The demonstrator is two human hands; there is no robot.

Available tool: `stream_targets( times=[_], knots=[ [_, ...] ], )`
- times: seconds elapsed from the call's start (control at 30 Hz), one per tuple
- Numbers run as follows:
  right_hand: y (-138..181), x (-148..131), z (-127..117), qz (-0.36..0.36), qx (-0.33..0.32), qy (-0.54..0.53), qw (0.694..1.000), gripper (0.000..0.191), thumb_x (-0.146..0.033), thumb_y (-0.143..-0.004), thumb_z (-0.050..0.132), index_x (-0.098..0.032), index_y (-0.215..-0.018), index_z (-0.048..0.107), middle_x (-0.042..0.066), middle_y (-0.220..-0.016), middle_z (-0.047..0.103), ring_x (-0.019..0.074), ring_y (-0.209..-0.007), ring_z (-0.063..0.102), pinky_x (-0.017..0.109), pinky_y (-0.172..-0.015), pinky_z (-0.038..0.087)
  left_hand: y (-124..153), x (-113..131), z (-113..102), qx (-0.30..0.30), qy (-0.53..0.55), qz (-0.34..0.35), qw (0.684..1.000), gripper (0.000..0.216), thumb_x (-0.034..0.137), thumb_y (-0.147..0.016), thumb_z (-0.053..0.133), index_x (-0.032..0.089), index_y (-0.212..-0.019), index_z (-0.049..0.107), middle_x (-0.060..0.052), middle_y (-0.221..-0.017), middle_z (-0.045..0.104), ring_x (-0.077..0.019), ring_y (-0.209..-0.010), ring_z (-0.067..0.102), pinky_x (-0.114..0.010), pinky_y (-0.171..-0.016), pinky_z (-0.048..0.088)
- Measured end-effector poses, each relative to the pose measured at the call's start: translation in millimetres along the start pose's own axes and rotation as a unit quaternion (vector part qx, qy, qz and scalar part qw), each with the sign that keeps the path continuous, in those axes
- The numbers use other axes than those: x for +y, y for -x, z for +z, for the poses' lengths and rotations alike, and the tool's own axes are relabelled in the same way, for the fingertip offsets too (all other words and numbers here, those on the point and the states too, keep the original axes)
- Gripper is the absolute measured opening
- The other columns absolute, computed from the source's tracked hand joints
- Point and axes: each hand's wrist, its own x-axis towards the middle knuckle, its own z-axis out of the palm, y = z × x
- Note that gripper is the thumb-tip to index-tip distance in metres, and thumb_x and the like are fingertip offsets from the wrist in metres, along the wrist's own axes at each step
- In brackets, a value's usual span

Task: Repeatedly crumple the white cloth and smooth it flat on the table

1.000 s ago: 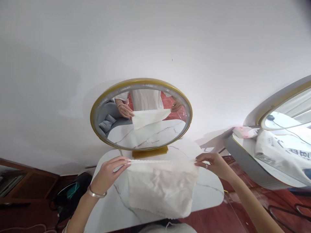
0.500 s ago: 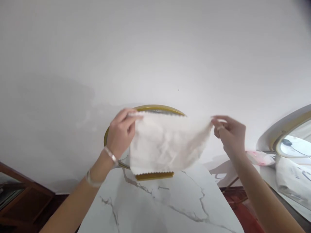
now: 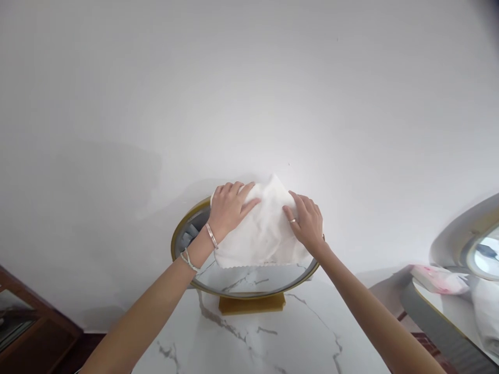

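Observation:
A round gold-rimmed mirror (image 3: 241, 283) stands on a gold base (image 3: 251, 304) at the back of a white marble table (image 3: 249, 343). A white cloth (image 3: 265, 231) with a scalloped lower edge is draped over the mirror's upper half. My left hand (image 3: 230, 208) lies flat on the cloth's upper left, fingers stretched out. My right hand (image 3: 306, 221), wearing a ring, presses flat on the cloth's right side. Both hands push the cloth against the mirror. The lower strip of glass shows below the cloth.
A white wall (image 3: 249, 93) rises right behind the mirror. At the right edge a second gold-rimmed mirror (image 3: 481, 249) stands on another table with a pink-and-white packet (image 3: 438, 278). Dark wooden furniture (image 3: 23, 322) sits at the lower left.
The cloth was stretched between pinching hands above the table, then lifted in front of the mirror. Now it lies on the mirror's top with both hands flat on it.

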Motion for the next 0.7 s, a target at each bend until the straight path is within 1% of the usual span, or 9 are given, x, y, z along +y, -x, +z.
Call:
stream_targets(
  times=[0.07,0.13,0.23,0.3,0.37,0.43,0.53,0.63,0.7],
  knots=[
    [-6,-4,5,-0.025,0.021,0.022,0.999,0.041,-0.039,-0.096,0.037,-0.021,-0.130,0.047,0.010,-0.111,0.061,0.0231,-0.096,0.054,0.036,-0.080,0.042,2,-3,2,0.021,-0.002,-0.010,1.000,0.046,0.053,-0.093,0.036,0.024,-0.122,0.057,-0.007,-0.104,0.066,-0.0226,-0.095,0.059,-0.036,-0.081,0.043],
    [-12,-10,9,-0.050,0.035,0.039,0.997,0.038,-0.037,-0.096,0.038,-0.020,-0.128,0.049,0.009,-0.108,0.062,0.0224,-0.094,0.054,0.034,-0.078,0.041,7,-9,5,0.055,0.008,-0.018,0.998,0.041,0.048,-0.094,0.038,0.025,-0.120,0.058,-0.007,-0.105,0.066,-0.0224,-0.096,0.059,-0.036,-0.081,0.043],
    [-20,-21,14,-0.085,0.059,0.052,0.993,0.035,-0.036,-0.095,0.041,-0.019,-0.124,0.052,0.009,-0.106,0.062,0.0218,-0.092,0.054,0.034,-0.075,0.039,19,-19,10,0.126,0.042,-0.030,0.991,0.033,0.039,-0.095,0.042,0.024,-0.118,0.060,-0.006,-0.109,0.066,-0.0217,-0.103,0.058,-0.036,-0.086,0.043],
    [-27,-30,15,-0.112,0.071,0.051,0.990,0.033,-0.036,-0.094,0.042,-0.019,-0.121,0.053,0.009,-0.107,0.062,0.0218,-0.093,0.053,0.034,-0.077,0.038,27,-25,11,0.173,0.073,-0.040,0.981,0.028,0.034,-0.094,0.044,0.023,-0.112,0.061,-0.007,-0.114,0.064,-0.0210,-0.109,0.056,-0.036,-0.091,0.044],
    [-35,-42,16,-0.149,0.069,0.043,0.985,0.031,-0.035,-0.094,0.043,-0.018,-0.117,0.055,0.009,-0.110,0.061,0.0224,-0.098,0.052,0.035,-0.080,0.038,36,-29,10,0.198,0.100,-0.053,0.974,0.024,0.031,-0.093,0.045,0.021,-0.107,0.062,-0.007,-0.119,0.062,-0.0206,-0.114,0.054,-0.036,-0.095,0.043],
    [-43,-55,18,-0.195,0.057,0.035,0.979,0.030,-0.035,-0.095,0.042,-0.018,-0.115,0.055,0.010,-0.116,0.060,0.0228,-0.103,0.050,0.036,-0.083,0.037,45,-33,8,0.190,0.117,-0.070,0.972,0.024,0.030,-0.094,0.043,0.020,-0.108,0.059,-0.008,-0.122,0.060,-0.0203,-0.115,0.054,-0.037,-0.097,0.043],
    [-50,-73,23,-0.246,0.038,0.031,0.968,0.031,-0.034,-0.096,0.040,-0.019,-0.119,0.053,0.009,-0.119,0.059,0.0228,-0.106,0.050,0.036,-0.085,0.036,55,-37,6,0.159,0.106,-0.089,0.978,0.032,0.030,-0.094,0.040,0.019,-0.121,0.052,-0.009,-0.122,0.060,-0.0210,-0.113,0.055,-0.038,-0.096,0.043],
    [-51,-83,30,-0.244,0.046,0.021,0.968,0.033,-0.033,-0.097,0.039,-0.020,-0.125,0.050,0.008,-0.117,0.062,0.0213,-0.105,0.051,0.036,-0.086,0.036,54,-36,5,0.138,0.054,-0.072,0.986,0.037,0.032,-0.094,0.040,0.019,-0.127,0.049,-0.010,-0.125,0.058,-0.0243,-0.117,0.052,-0.041,-0.098,0.040],
    [-49,-80,33,-0.222,0.063,0.011,0.973,0.030,-0.032,-0.097,0.040,-0.020,-0.122,0.052,0.007,-0.118,0.063,0.0206,-0.108,0.052,0.036,-0.089,0.035,45,-30,6,0.131,0.035,-0.048,0.990,0.037,0.034,-0.094,0.040,0.019,-0.126,0.050,-0.011,-0.126,0.058,-0.0250,-0.118,0.051,-0.041,-0.098,0.039]
  ],
)
